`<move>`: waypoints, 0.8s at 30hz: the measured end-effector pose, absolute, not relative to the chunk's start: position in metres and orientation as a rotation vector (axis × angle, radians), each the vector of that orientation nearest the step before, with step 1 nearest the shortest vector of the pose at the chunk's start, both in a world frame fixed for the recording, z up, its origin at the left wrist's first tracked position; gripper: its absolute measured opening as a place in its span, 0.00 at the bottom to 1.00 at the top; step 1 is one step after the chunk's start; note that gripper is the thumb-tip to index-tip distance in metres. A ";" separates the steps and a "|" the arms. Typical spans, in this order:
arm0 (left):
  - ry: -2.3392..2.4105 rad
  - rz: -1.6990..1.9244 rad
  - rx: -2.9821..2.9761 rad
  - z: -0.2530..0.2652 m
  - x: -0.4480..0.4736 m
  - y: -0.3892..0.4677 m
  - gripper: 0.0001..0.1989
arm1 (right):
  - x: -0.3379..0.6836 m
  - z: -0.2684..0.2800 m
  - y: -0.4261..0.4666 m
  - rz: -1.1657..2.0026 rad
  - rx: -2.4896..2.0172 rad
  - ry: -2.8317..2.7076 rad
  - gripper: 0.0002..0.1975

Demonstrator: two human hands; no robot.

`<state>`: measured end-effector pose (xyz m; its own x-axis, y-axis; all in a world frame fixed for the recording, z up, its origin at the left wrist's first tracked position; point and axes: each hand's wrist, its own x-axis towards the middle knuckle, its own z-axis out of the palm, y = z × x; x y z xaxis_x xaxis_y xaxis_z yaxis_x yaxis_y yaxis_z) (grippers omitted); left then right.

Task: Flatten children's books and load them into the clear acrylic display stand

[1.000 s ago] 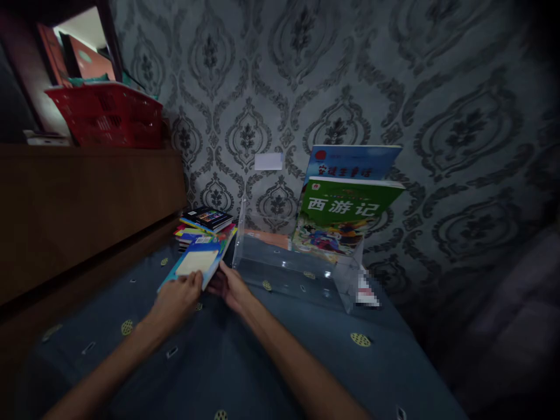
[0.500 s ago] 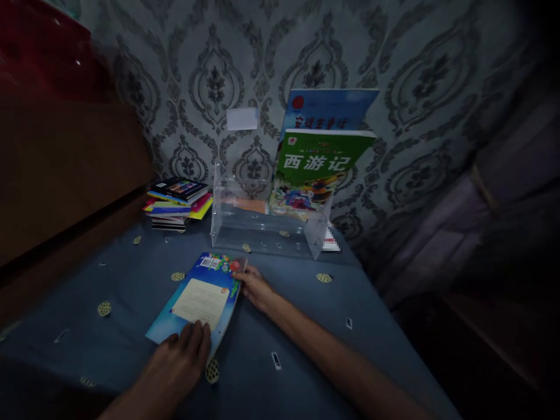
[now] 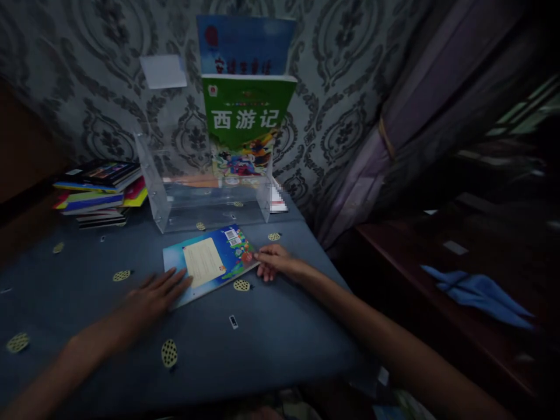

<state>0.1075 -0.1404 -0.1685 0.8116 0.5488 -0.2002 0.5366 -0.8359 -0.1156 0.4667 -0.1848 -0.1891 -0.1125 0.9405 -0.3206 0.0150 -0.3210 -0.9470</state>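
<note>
A blue book point(image 3: 203, 262) lies on the patterned tablecloth, back cover up, with a cream text panel and barcodes on it. My left hand point(image 3: 160, 294) rests on its near left corner, fingers stretched out. At the right corner my right hand point(image 3: 273, 262) pinches the book's edge between thumb and fingers. Behind the book stands a clear acrylic rack point(image 3: 196, 207). A green book point(image 3: 249, 119) leans upright in its right part, and a taller blue book point(image 3: 249, 44) rises behind that one.
At the left is a pile of books point(image 3: 100, 189). A white card point(image 3: 164, 71) shows against the wallpaper. To the right hang a tied curtain point(image 3: 371, 151) and, lower, a dark red surface point(image 3: 394, 262) bearing a blue cloth point(image 3: 479, 294).
The view has swung to the right. The blue book has turned clockwise to lie more crosswise. My left hand has spread its fingers; my right hand still holds the right corner.
</note>
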 end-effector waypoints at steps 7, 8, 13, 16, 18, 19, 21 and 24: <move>-0.744 0.197 -3.135 -0.137 0.200 -0.153 0.20 | 0.485 -0.196 -0.169 1.104 -1.422 -1.209 0.12; -0.774 0.110 -3.115 -0.137 0.218 -0.155 0.16 | 0.483 -0.199 -0.167 1.045 -1.404 -1.195 0.13; -0.792 0.033 -2.892 -0.152 0.273 -0.156 0.15 | 0.476 -0.209 -0.171 0.806 -1.311 -1.288 0.16; -0.816 0.010 -2.856 -0.163 0.276 -0.153 0.14 | 0.475 -0.207 -0.176 0.740 -1.300 -1.351 0.16; -0.818 -0.064 -2.859 -0.168 0.272 -0.152 0.14 | 0.475 -0.205 -0.180 0.716 -1.288 -1.379 0.16; -0.811 -0.112 -2.862 -0.171 0.270 -0.151 0.15 | 0.474 -0.204 -0.181 0.711 -1.282 -1.390 0.16; -0.789 -0.192 -2.875 -0.174 0.267 -0.150 0.15 | 0.473 -0.202 -0.183 0.700 -1.270 -1.401 0.16; -0.770 -0.248 -2.896 -0.177 0.264 -0.147 0.16 | 0.475 -0.200 -0.186 0.687 -1.266 -1.409 0.16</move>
